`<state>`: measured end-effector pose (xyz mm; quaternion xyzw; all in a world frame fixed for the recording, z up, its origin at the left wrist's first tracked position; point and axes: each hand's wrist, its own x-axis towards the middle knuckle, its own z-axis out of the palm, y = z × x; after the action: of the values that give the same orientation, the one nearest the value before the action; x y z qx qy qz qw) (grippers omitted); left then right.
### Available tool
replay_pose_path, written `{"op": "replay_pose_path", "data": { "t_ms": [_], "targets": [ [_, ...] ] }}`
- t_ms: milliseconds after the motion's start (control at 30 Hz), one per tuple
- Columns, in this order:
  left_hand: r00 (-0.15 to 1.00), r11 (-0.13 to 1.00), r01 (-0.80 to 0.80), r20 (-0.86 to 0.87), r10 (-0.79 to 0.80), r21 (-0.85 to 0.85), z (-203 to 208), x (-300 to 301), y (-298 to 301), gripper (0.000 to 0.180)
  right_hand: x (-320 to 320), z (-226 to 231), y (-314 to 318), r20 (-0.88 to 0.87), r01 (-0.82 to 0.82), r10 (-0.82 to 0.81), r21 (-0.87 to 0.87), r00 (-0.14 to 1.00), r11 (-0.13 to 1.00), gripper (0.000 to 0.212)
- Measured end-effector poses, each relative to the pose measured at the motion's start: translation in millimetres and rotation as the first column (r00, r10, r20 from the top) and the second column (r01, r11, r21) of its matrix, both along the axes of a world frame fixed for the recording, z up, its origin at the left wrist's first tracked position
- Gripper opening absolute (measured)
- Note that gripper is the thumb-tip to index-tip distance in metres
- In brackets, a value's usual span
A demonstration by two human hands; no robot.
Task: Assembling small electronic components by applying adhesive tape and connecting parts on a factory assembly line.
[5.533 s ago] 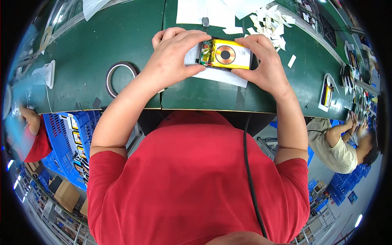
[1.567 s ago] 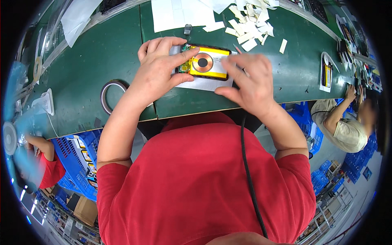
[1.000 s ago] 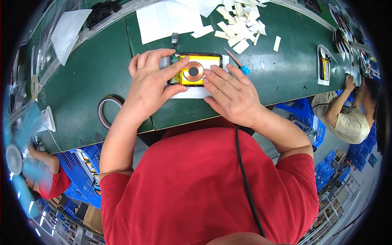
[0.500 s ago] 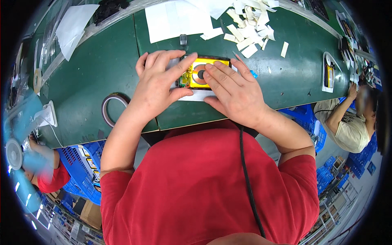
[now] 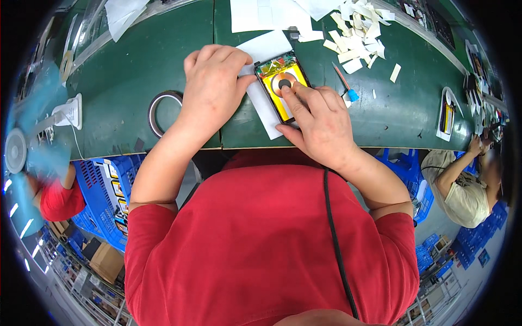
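Note:
An opened power bank (image 5: 278, 100) lies tilted on a white paper sheet (image 5: 265, 113). Its black frame holds a yellow battery, a round copper coil with a dark centre, and a green circuit board at the far end. My right hand (image 5: 326, 122) lies over its right side, the index finger on the coil and the thumb by the near edge. My left hand (image 5: 215, 76) rests beside its far left corner, fingers bent, thumb and forefinger apart. Whether the left thumb touches the frame is hard to tell.
A tape roll (image 5: 156, 114) lies left. Right of the power bank are a blue-ended tool (image 5: 352, 95) and a heap of pale strips (image 5: 359, 32). A similar unit (image 5: 447, 118) lies far right. A blue fan (image 5: 24, 149) and blue crate (image 5: 100, 204) stand left; a co-worker (image 5: 462, 185) sits right.
The power bank has turned from lying crosswise to pointing away from me, with its board end far. My right palm has lifted off much of it, uncovering more battery. The view has shifted too.

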<state>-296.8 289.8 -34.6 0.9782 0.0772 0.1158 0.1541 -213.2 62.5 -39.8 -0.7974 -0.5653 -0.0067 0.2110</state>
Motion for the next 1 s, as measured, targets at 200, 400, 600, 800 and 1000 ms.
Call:
{"op": "replay_pose_path", "data": {
  "t_ms": [200,400,600,800,1000],
  "targets": [
    [0.997,0.972,-0.014,-0.076,-0.003,-0.234,1.1,-9.6,-16.2,0.075,18.4,3.0,12.7,-0.144,-0.002,0.024,0.146,0.989,0.989,0.049],
    [0.998,0.962,-0.002,-0.055,-0.013,-0.273,-4.3,-8.9,-27.6,0.095,27.4,5.5,35.0,0.089,-0.086,0.089,-0.032,0.992,0.996,0.040],
    [0.998,0.959,0.000,-0.056,-0.017,-0.285,-6.7,-8.9,-26.2,0.096,25.8,1.6,27.6,0.069,-0.083,0.085,-0.020,0.994,0.996,0.036],
    [1.000,0.960,-0.024,-0.015,0.020,-0.278,-8.7,-11.4,-26.9,0.087,21.8,-3.5,24.1,0.081,-0.057,0.056,0.009,0.995,0.998,0.035],
    [0.997,0.985,0.034,0.068,-0.023,-0.170,-10.4,-1.9,-4.3,0.028,18.3,-11.0,21.6,0.113,-0.034,0.029,0.039,0.993,0.999,0.036]
  ]
}}
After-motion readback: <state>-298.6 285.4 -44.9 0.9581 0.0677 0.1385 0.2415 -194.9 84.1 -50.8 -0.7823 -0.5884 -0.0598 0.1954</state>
